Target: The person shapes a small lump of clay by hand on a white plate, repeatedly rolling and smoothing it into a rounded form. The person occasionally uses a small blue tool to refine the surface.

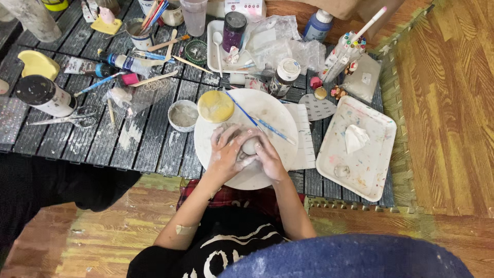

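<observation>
My left hand (226, 153) and my right hand (267, 157) are cupped together around a small pale lump of clay (249, 146), over a round white board (278, 116). Both hands are dusted with white. The lump shows only between my fingers. A yellow lidded jar (215, 106) stands on the board's far left edge. Two thin blue-handled brushes (257, 123) lie across the board just beyond my fingers.
A small bowl of grey slip (183, 115) sits left of the board. A white paint-stained tray (378, 154) with a crumpled tissue lies at the right. Scissors (72, 118), jars, paint bottles, sticks and plastic bags crowd the dark slatted mat (149, 149) behind.
</observation>
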